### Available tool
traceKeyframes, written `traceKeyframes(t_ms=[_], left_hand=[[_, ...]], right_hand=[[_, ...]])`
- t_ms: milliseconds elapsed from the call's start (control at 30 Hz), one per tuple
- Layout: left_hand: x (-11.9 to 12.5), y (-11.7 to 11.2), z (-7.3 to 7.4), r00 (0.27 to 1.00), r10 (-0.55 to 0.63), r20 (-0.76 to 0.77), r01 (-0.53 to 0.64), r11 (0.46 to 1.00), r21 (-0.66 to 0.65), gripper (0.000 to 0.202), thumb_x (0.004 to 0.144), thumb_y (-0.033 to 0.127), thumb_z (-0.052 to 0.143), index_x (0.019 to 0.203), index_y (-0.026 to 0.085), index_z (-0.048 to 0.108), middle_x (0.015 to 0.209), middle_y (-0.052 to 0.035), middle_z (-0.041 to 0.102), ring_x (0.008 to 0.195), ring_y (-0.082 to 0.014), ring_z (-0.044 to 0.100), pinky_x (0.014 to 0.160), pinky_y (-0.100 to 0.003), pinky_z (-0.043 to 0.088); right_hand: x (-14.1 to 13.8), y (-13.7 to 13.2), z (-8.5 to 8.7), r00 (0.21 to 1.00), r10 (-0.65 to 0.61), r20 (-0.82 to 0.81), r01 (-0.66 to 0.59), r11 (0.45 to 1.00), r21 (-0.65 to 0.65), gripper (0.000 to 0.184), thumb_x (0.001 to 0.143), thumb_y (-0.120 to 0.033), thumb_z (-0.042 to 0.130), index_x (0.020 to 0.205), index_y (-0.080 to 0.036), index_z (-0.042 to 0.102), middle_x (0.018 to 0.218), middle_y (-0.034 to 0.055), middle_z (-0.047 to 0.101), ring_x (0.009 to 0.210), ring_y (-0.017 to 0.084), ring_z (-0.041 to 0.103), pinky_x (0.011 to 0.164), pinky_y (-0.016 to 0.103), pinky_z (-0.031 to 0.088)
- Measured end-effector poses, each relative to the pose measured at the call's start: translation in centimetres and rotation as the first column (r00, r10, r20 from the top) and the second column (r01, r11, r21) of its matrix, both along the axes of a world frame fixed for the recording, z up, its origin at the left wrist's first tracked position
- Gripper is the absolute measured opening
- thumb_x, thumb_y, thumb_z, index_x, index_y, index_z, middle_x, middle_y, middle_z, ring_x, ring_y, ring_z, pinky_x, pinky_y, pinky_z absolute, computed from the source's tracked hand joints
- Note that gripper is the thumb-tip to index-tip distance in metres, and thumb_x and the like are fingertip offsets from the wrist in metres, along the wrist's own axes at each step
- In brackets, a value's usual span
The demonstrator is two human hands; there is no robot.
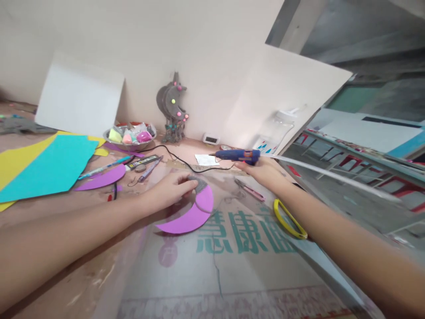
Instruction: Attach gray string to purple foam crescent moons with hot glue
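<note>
My left hand has its fingers closed on the grey upper end of a purple paper crescent, which rests on a printed plastic sheet. In my right hand is a blue hot glue gun, its nozzle pointing left over a small white paper. A long clear glue stick sticks out of the gun's rear. Below the right hand lies a pink utility knife. Yellow-handled scissors are beside my right forearm, partly hidden by it.
Turquoise paper, yellow paper and another purple piece lie at left. Behind stand a metal bowl of coloured clay packets, a decorated grey moon, a small digital clock and a plastic bottle. A black cord crosses the table.
</note>
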State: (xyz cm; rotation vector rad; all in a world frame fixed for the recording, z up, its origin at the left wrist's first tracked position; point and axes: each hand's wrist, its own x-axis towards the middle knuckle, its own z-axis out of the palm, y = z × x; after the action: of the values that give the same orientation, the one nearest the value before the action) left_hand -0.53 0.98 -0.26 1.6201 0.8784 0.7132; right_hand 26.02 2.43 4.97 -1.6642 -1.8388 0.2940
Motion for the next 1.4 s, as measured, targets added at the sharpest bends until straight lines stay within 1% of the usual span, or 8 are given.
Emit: traceKeyframes(t_ms=[200,367,733,967,1067,1167,1267,1400], left_hand=[[0.0,0.2,-0.2,1.000,0.000,-0.021,0.000,1.000,0.005,0.019,0.082,0.032,0.047,0.069,0.018,0.045,0.058,0.0053,0.043,0.044,-0.0063,0.037,0.039,-0.020,0.026],[-0.1,0.4,0.1,0.998,-0.024,-0.063,0.029,0.997,0.068,0.021,0.082,0.033,0.046,0.069,0.018,0.045,0.059,0.0052,0.042,0.045,-0.0065,0.037,0.039,-0.021,0.026],[-0.1,0.0,0.2,0.999,-0.007,-0.049,0.008,1.000,0.020,0.023,0.083,0.037,0.048,0.071,0.018,0.045,0.059,0.0057,0.041,0.045,-0.0065,0.037,0.040,-0.020,0.025],[-0.1,-0.1,0.2,1.000,0.003,-0.029,-0.002,0.999,0.053,0.022,0.082,0.036,0.049,0.069,0.018,0.046,0.059,0.0053,0.042,0.046,-0.0068,0.038,0.040,-0.020,0.027],[-0.1,-0.1,0.2,0.999,0.003,-0.054,0.000,0.999,0.051,0.023,0.082,0.033,0.049,0.066,0.018,0.045,0.058,0.0051,0.041,0.045,-0.0063,0.038,0.039,-0.019,0.027],[-0.2,0.0,0.1,1.000,-0.007,0.000,0.007,0.999,0.037,0.018,0.083,0.033,0.048,0.072,0.019,0.048,0.058,0.0056,0.042,0.042,-0.0060,0.036,0.037,-0.019,0.026],[-0.3,0.1,0.0,1.000,-0.006,-0.015,0.007,0.999,0.047,0.021,0.083,0.034,0.048,0.069,0.018,0.047,0.058,0.0052,0.041,0.042,-0.0057,0.036,0.037,-0.019,0.026],[-0.4,0.3,0.1,1.000,-0.003,-0.027,0.006,0.997,0.083,0.025,0.085,0.036,0.048,0.067,0.018,0.044,0.058,0.0049,0.041,0.043,-0.0052,0.036,0.039,-0.019,0.027]], right_hand=[[0.0,6.9,-2.6,0.992,-0.076,0.096,0.081,0.996,-0.041,0.034,0.077,-0.044,0.061,0.091,-0.014,0.068,0.077,0.0060,0.070,0.072,0.021,0.063,0.067,0.030,0.049],[0.8,8.7,-4.8,0.982,-0.053,0.179,0.070,0.994,-0.086,0.033,0.078,-0.044,0.059,0.083,-0.012,0.066,0.073,0.0071,0.068,0.070,0.020,0.062,0.064,0.029,0.047],[1.8,6.2,-3.2,0.891,0.037,0.453,-0.007,0.998,-0.068,0.041,0.084,-0.048,0.052,0.101,-0.011,0.063,0.095,0.0129,0.069,0.079,0.021,0.063,0.068,0.028,0.045],[0.0,2.2,-1.3,0.817,0.029,0.576,-0.097,0.991,0.088,0.033,0.084,-0.037,0.057,0.103,-0.012,0.064,0.113,0.0197,0.062,0.113,0.031,0.051,0.097,0.041,0.034],[-1.9,-0.6,-1.1,0.887,0.164,0.432,-0.227,0.969,0.097,0.028,0.088,-0.040,0.050,0.100,-0.017,0.063,0.104,0.0109,0.066,0.098,0.024,0.059,0.087,0.036,0.042],[-3.8,-3.8,-1.8,0.963,0.257,0.079,-0.245,0.960,-0.135,0.027,0.087,-0.046,0.049,0.090,-0.020,0.055,0.077,0.0027,0.065,0.063,0.015,0.060,0.058,0.028,0.045],[-5.1,-6.4,-2.7,0.939,0.224,-0.261,-0.315,0.865,-0.391,0.030,0.083,-0.051,0.052,0.084,-0.023,0.043,0.052,-0.0054,0.055,0.043,0.012,0.052,0.041,0.023,0.039],[-6.2,-7.6,-3.4,0.876,0.191,-0.443,-0.408,0.783,-0.470,0.033,0.079,-0.047,0.060,0.085,-0.025,0.036,0.055,-0.0069,0.056,0.043,0.012,0.054,0.040,0.022,0.041]])
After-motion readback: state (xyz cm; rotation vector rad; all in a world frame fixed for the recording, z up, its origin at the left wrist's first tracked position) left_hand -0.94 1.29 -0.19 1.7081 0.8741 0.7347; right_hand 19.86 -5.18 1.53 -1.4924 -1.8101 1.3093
